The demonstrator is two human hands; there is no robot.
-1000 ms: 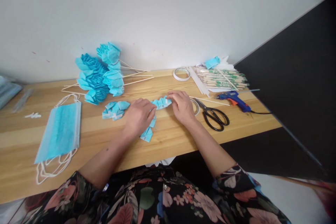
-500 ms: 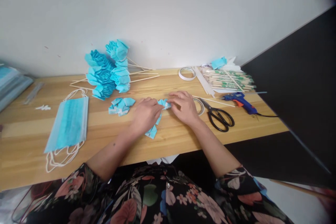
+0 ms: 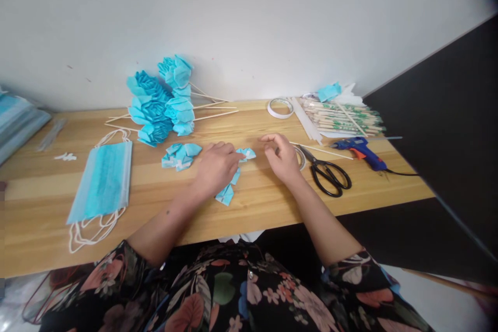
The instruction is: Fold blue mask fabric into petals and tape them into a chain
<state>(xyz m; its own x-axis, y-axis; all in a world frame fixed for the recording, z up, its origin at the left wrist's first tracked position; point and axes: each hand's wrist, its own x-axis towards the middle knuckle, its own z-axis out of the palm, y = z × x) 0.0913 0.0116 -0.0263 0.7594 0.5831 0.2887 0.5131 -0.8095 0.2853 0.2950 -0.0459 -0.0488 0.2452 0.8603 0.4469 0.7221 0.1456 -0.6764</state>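
My left hand (image 3: 219, 167) rests palm down over the table, its forefinger touching a small light-blue petal (image 3: 249, 154) with a white strip on it. The other fingers are curled and partly hidden. More blue petals (image 3: 225, 195) lie below that hand, and a small pile of them (image 3: 181, 156) sits to its left. My right hand (image 3: 283, 158) is off the petal, fingers bent and thumb apart, with nothing visible in it. It partly covers a roll of tape (image 3: 301, 158).
Black-handled scissors (image 3: 330, 176) and a blue glue gun (image 3: 363, 153) lie on the right, below a bundle of wrapped sticks (image 3: 342, 118). Another tape roll (image 3: 280, 109) is behind. Blue flowers on sticks (image 3: 151, 106) lean by the wall; face masks (image 3: 103, 181) lie left.
My right hand has let go of the petal and moved right, toward the tape roll. My left hand stays at the petal. The view has shifted slightly.
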